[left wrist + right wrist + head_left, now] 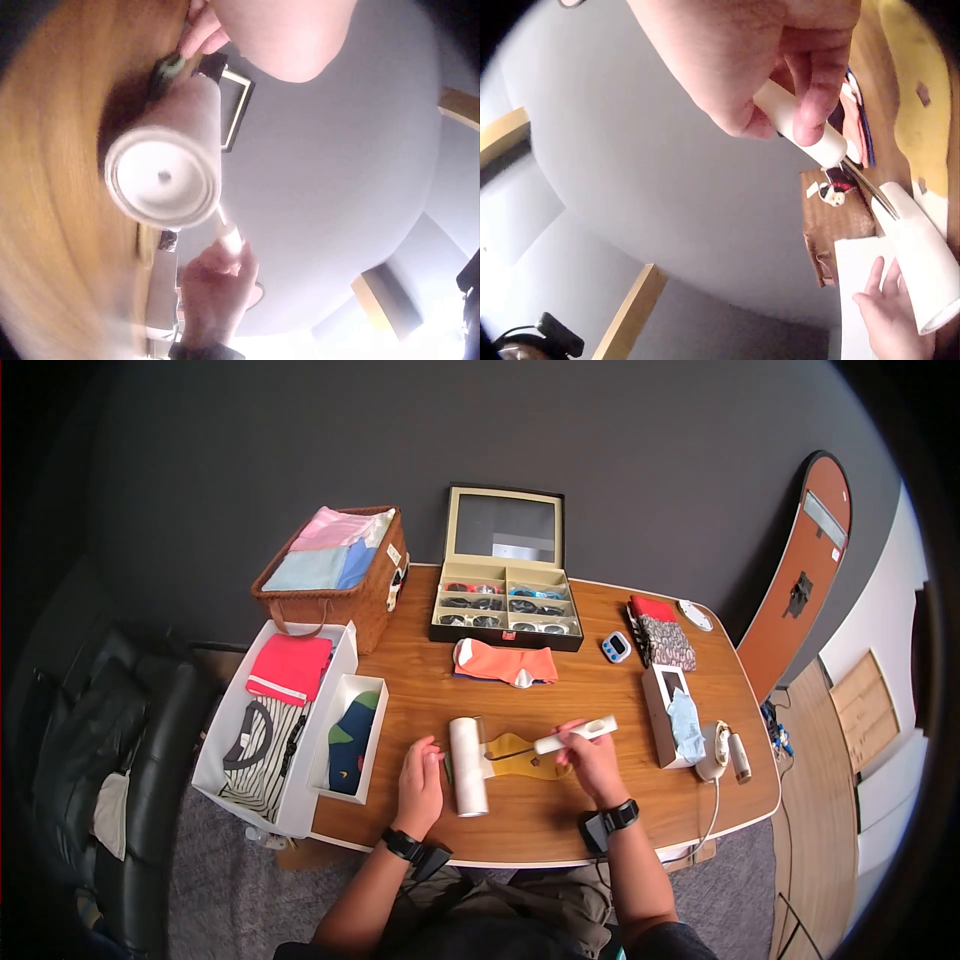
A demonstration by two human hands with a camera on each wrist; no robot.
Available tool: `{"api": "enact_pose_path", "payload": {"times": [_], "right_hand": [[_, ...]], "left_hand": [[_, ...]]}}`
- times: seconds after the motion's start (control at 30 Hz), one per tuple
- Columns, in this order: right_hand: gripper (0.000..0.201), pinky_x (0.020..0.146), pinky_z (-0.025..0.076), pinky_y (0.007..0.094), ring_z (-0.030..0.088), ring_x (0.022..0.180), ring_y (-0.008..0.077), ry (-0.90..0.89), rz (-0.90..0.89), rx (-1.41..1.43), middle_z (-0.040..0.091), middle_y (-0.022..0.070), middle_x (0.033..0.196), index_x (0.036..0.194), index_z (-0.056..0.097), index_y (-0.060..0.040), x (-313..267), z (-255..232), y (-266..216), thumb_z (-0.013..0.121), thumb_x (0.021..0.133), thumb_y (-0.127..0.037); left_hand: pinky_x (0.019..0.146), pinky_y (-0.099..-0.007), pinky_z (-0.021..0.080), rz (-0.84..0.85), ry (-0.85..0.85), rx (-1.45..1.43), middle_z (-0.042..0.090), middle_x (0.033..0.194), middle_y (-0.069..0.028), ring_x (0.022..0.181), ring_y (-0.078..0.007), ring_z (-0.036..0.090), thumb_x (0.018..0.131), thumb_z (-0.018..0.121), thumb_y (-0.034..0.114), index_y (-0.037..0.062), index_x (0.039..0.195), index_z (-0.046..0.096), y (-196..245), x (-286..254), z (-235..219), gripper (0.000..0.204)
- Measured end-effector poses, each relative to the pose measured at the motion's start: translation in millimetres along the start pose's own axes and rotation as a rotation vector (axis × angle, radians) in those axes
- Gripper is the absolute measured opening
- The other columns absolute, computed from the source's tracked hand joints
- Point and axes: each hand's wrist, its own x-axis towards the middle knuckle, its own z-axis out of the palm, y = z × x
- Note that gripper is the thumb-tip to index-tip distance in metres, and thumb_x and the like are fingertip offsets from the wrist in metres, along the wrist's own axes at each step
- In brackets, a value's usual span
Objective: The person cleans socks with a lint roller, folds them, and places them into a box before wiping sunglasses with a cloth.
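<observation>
A white lint roller (469,767) lies on the table, its metal rod running to a white handle (598,727). My right hand (592,765) pinches that handle between thumb and fingers, also plain in the right wrist view. Left of the roller, my left hand (420,788) is held with relaxed fingers, apart from it in the head view. A yellow sock (515,758) lies flat under the rod, right of the roller (922,262). In the left wrist view the roller's round end (163,177) faces the camera.
Orange socks (505,662) and an open glasses case (508,635) lie beyond. White boxes of clothes (300,800) and a brown basket (375,605) stand left. To the right are a white box (662,725), a corded white device (712,766) and a timer (616,648).
</observation>
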Motion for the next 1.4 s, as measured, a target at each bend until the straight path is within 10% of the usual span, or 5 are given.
{"api": "enact_pose_path", "payload": {"times": [0.27,1.4], "right_hand": [[0.009,0.055,0.051,0.0263,0.061,0.058,0.0146,0.101,-0.086,-0.201,0.073,0.0173,0.093,0.094,0.065,0.0004,0.2,-45.1,-56.1,0.062,0.086,-0.003],[0.009,0.053,0.050,0.0265,0.062,0.058,0.0154,0.099,-0.169,-0.247,0.073,0.0155,0.090,0.091,0.067,0.0023,5.5,-5.6,-26.6,0.062,0.086,-0.004]], "left_hand": [[0.096,-0.0388,0.050,0.027,-0.030,0.038,0.063,0.118,-0.0190,0.108,-0.0294,0.065,0.109,0.041,0.023,-0.0032,0.130,0.053,5.4,-0.1,0.9,0.035],[0.084,-0.0457,0.049,0.038,-0.039,0.125,0.071,0.086,-0.0140,0.089,-0.0357,0.064,0.108,0.038,0.024,-0.0003,0.104,0.063,8.8,3.1,1.4,0.035]]}}
